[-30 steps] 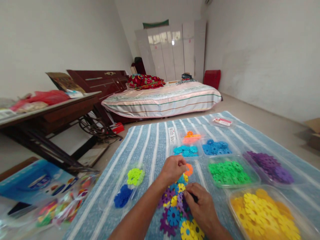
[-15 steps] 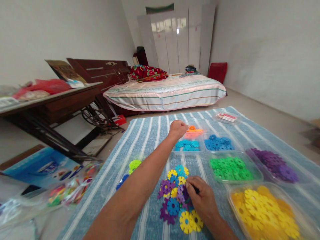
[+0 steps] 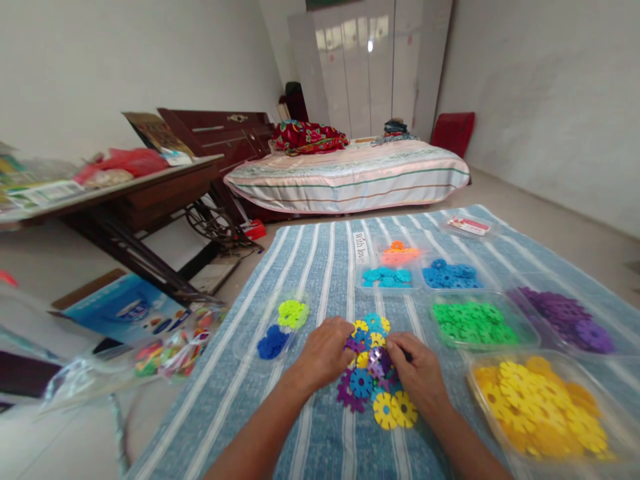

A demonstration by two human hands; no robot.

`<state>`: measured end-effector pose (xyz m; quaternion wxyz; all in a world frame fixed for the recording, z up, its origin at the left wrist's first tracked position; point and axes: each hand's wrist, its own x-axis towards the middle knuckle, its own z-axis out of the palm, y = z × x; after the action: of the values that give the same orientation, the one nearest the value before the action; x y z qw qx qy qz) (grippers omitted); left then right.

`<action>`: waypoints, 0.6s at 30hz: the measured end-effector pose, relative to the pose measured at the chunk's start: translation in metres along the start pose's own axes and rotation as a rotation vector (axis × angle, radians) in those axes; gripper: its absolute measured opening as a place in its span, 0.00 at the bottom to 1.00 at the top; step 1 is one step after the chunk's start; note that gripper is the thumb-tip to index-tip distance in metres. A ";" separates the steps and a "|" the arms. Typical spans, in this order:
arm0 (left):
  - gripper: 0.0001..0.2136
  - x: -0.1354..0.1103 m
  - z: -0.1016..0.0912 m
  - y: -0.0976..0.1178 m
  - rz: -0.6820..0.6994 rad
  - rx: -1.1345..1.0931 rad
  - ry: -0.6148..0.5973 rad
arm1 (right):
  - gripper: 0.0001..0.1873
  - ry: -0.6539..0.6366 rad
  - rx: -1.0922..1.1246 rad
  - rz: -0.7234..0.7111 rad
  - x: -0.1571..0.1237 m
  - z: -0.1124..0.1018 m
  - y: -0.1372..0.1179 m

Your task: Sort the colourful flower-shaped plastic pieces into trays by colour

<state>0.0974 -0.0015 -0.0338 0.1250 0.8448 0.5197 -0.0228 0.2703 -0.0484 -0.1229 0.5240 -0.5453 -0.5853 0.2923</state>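
Note:
A cluster of interlocking snowflake discs (image 3: 361,383) in purple, blue and yellow lies on the striped cloth before me. My left hand (image 3: 326,352) is closed at its left edge, fingers and thumb around a purple disc there; anything else inside the fingers is hidden. On the opposite side, my right hand (image 3: 419,368) pinches the cluster beside a dark purple disc (image 3: 379,362). Two yellow discs (image 3: 395,409) stick out at the near end. Left of my hands, a clear tray holds lime discs (image 3: 293,314) and dark blue discs (image 3: 273,342).
Clear boxes hold yellow discs (image 3: 545,407), green discs (image 3: 473,322), purple discs (image 3: 565,320), blue discs (image 3: 450,274), light blue discs (image 3: 387,277) and orange discs (image 3: 400,253). A lidded box with a card (image 3: 469,226) sits at the far right. Beyond stands a bed (image 3: 350,177).
My left hand has come back from the orange discs to the left side of the cluster. My right hand stays at the cluster. The view has shifted left and down.

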 end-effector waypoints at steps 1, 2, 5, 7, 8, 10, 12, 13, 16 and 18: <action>0.11 -0.003 0.004 0.000 -0.003 0.001 -0.012 | 0.13 0.006 -0.011 -0.013 0.000 0.000 0.000; 0.11 -0.006 0.009 0.000 -0.005 -0.003 -0.015 | 0.13 0.013 -0.025 -0.028 0.000 0.001 0.000; 0.10 -0.011 0.019 -0.003 -0.028 -0.020 0.022 | 0.10 0.049 -0.114 -0.119 -0.002 0.003 0.000; 0.10 -0.015 0.023 -0.003 -0.034 -0.058 0.088 | 0.09 0.107 -0.228 -0.239 -0.005 0.005 -0.001; 0.10 -0.018 0.024 -0.003 -0.025 -0.088 0.127 | 0.09 0.132 -0.291 -0.312 -0.006 0.006 -0.002; 0.10 -0.024 0.025 -0.001 0.017 -0.164 0.214 | 0.12 0.148 -0.396 -0.440 -0.009 0.008 -0.005; 0.11 -0.031 0.028 0.002 0.087 -0.235 0.300 | 0.14 0.108 -0.447 -0.506 -0.011 0.009 -0.009; 0.12 -0.034 0.029 0.004 0.125 -0.260 0.340 | 0.13 0.082 -0.451 -0.519 -0.012 0.011 -0.012; 0.15 -0.038 0.038 0.007 0.220 -0.284 0.458 | 0.08 0.039 -0.386 -0.522 -0.014 0.015 -0.024; 0.16 -0.038 0.045 0.004 0.269 -0.262 0.553 | 0.05 0.060 -0.305 -0.496 -0.014 0.017 -0.033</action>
<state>0.0877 -0.0468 -0.0703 0.0885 0.8569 0.4163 0.2908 0.2416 -0.0656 -0.1017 0.5084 -0.4664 -0.7223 0.0474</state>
